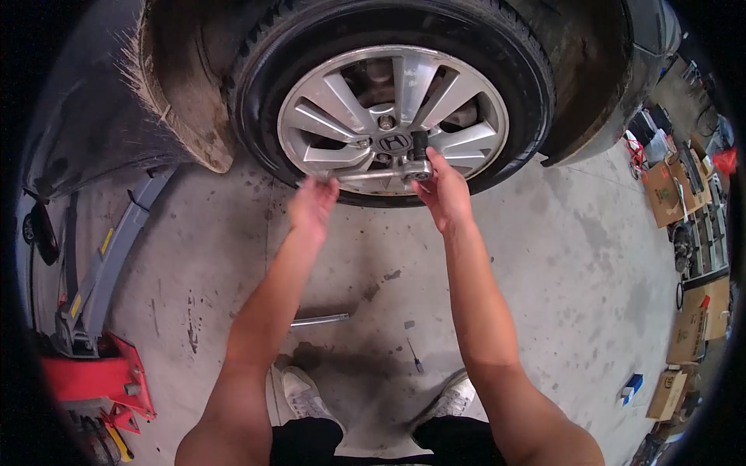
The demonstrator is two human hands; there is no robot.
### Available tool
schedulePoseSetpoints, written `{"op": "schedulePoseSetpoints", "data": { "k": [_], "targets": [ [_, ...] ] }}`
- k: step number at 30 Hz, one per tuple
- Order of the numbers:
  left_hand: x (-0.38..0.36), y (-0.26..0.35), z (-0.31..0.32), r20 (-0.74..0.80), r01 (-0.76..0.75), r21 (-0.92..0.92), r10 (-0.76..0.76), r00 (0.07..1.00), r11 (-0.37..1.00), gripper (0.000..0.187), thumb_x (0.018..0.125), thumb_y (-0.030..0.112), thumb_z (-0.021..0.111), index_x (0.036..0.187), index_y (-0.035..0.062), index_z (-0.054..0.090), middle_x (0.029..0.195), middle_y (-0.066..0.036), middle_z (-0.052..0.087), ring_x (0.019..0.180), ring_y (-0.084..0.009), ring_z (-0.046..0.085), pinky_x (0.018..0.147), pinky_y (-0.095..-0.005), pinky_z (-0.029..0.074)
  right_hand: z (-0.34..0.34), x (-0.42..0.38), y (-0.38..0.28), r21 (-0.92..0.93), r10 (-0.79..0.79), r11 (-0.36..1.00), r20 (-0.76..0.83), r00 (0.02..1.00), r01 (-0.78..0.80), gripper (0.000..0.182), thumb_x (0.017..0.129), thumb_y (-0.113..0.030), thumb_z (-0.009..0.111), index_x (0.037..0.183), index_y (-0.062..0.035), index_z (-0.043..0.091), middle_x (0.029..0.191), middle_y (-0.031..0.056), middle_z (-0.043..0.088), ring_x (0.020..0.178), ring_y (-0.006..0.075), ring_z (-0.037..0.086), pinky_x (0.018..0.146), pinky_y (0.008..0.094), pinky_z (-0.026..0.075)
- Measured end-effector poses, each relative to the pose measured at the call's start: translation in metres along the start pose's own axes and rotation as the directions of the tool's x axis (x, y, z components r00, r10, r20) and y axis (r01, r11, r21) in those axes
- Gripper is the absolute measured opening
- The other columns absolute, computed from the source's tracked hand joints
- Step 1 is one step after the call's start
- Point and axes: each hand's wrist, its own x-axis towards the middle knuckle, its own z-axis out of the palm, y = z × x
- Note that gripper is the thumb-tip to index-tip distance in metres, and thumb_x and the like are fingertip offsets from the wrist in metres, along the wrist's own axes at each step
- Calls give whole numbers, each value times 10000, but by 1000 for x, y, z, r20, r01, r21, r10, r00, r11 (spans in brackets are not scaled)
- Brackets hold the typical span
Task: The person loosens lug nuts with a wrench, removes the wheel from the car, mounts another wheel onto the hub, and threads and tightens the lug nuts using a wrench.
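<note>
A silver alloy wheel (413,81) with a Honda emblem at its hub sits inside a black tire (260,116). Across the lower spokes lies a ratchet wrench (371,175), held in both hands. My left hand (313,206), slightly blurred, is closed around the end of its handle. My right hand (449,190) grips the ratchet's head, its thumb and fingers about it. A dark socket (420,145) points up from the head, beside the emblem and over the wheel's center. One lug nut (386,122) shows above the emblem.
On the concrete floor (544,264) lie a metal bar (320,319) and a screwdriver (417,363) near my shoes (305,392). At left stands a grey lift arm (116,248) beside a red jack (93,378). Cardboard boxes (667,190) and parts line the right side.
</note>
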Motion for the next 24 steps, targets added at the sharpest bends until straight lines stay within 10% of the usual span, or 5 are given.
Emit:
{"op": "schedulePoseSetpoints", "data": {
  "k": [4,9,16,19,24],
  "targets": [
    [7,-21,-13,-100,350,-15,-350,931,937,270,1040,264,582,1074,-4,587,991,-103,643,876,-201,657,765,-299,587,3,0,-7,-86,-35,996,-13,999,34,269,934,-367,714,936,-102,666,856,-18,631,758,98,571,714,266,509],
    [-65,31,75,214,-560,200,522,826,804,218,1031,250,601,1066,47,531,941,-67,615,778,-193,671,722,-320,591,14,-9,-13,-172,-69,983,-22,997,64,290,931,-365,718,957,-82,666,846,-24,618,784,92,578,720,267,515],
    [-87,49,114,482,-637,311,460,746,706,228,1046,231,566,1105,18,512,967,-97,612,801,-215,701,729,-339,602,12,-3,-10,-121,-14,993,1,1000,14,282,945,-348,694,979,-70,666,902,7,662,783,111,606,692,277,539],
    [-55,26,58,176,-439,214,408,896,873,222,1046,212,553,1121,6,517,1028,-125,625,879,-232,690,777,-345,605,11,-1,-8,-149,-22,989,12,1000,24,284,949,-354,685,996,-74,675,907,1,678,844,103,609,738,290,534],
    [9,-58,-31,-64,317,10,-316,947,948,214,1048,194,515,1146,4,524,1047,-137,618,923,-265,651,914,-398,602,8,-4,-10,-255,-55,965,48,997,65,303,964,-386,657,1036,-95,699,966,7,727,900,96,609,760,292,501]
  ]
}}
